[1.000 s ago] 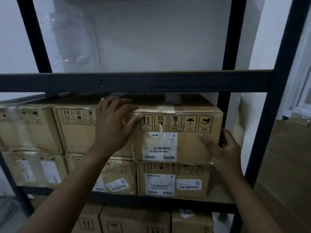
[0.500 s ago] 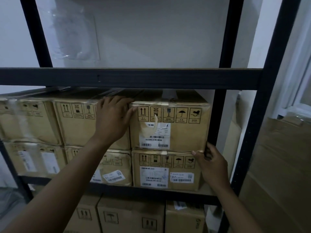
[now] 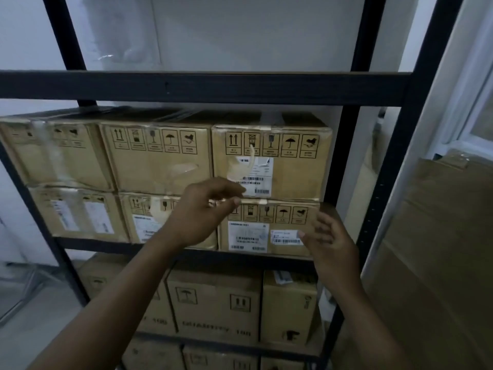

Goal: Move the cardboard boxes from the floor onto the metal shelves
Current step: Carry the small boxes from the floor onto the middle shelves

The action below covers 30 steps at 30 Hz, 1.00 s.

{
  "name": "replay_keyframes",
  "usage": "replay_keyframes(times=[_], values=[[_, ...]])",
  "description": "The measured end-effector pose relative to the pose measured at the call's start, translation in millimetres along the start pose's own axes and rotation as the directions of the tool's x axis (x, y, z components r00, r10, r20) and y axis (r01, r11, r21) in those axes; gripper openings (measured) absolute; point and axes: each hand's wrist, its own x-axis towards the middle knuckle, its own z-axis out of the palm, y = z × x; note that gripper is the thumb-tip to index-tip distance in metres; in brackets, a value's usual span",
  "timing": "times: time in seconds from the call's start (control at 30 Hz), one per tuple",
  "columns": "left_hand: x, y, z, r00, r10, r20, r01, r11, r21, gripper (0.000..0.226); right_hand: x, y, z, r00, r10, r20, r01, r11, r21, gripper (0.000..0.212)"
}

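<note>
Both hands are hovering empty before the shelf's (image 3: 88,243) right end: left hand (image 3: 205,212) loosely curled, seemingly nearer the top-right box (image 3: 293,169); right hand (image 3: 330,244) spread.

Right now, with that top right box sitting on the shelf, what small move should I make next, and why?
Probably draw both hands back and look down for another box. The top right box sits level on the box beneath, in line with its neighbours, and the left hand and right hand hold nothing. This tier of the metal shelf looks full across.
</note>
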Motion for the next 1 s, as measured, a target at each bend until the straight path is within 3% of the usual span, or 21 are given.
replay_keyframes(times=[0.27,0.5,0.7,0.8,1.0], values=[[-82,-14,-31,0.983,0.040,0.180,0.010,0.964,-0.266,0.016,-100,-54,50,0.981,0.089,0.174,-0.090,0.996,-0.005,0.031],[-178,-40,-76,0.948,0.001,0.319,0.174,0.837,-0.519,0.014,-240,-74,93,0.961,0.258,0.104,-0.253,0.966,-0.056,0.038],[-247,-3,-65,0.875,0.023,0.483,0.317,0.727,-0.609,0.018,-346,-102,73,0.929,0.364,-0.065,-0.360,0.930,0.073,0.030],[-286,35,-47,0.821,0.030,0.570,0.412,0.660,-0.628,0.016,-413,-117,54,0.885,0.397,-0.242,-0.374,0.917,0.139,0.030],[-381,147,-14,0.670,0.213,0.711,0.520,0.549,-0.655,0.020,-578,-159,10,0.642,0.425,-0.639,-0.465,0.877,0.116,0.019]])
